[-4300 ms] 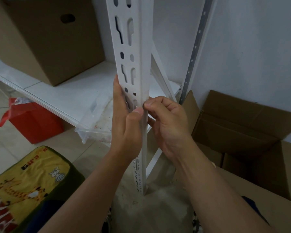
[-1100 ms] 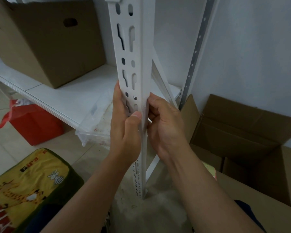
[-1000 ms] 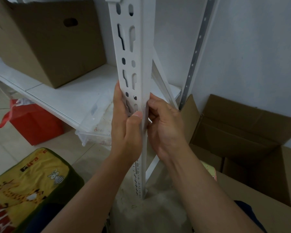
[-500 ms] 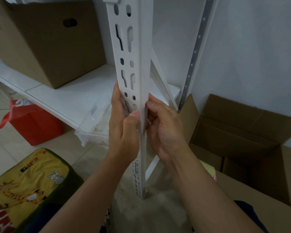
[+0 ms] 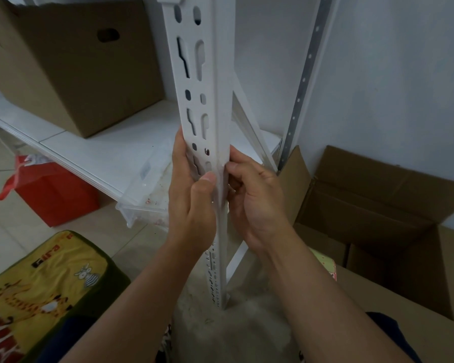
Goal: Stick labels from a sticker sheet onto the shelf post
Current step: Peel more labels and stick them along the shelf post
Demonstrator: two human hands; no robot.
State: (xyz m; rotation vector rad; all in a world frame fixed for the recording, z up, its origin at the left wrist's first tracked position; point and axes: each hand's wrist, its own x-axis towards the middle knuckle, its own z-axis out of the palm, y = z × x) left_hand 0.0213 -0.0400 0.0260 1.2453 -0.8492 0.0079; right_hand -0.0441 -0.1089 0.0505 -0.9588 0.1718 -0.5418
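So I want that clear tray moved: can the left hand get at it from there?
Probably yes. The left hand rests on the shelf post, and the clear tray sits just left of it with nothing between them.

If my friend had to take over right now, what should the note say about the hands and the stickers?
Left hand: wrapped around the white shelf post, thumb pressed on its front corner.
Right hand: fingertips curled against the post's right face at the same height, apparently pressing something small there; no label can be made out.
Sticker sheet: not in view.
Done: cannot tell how many labels are on; none shows clearly on the post.
Left: finish pressing this spot, find the sheet, peel the next label and stick it on.
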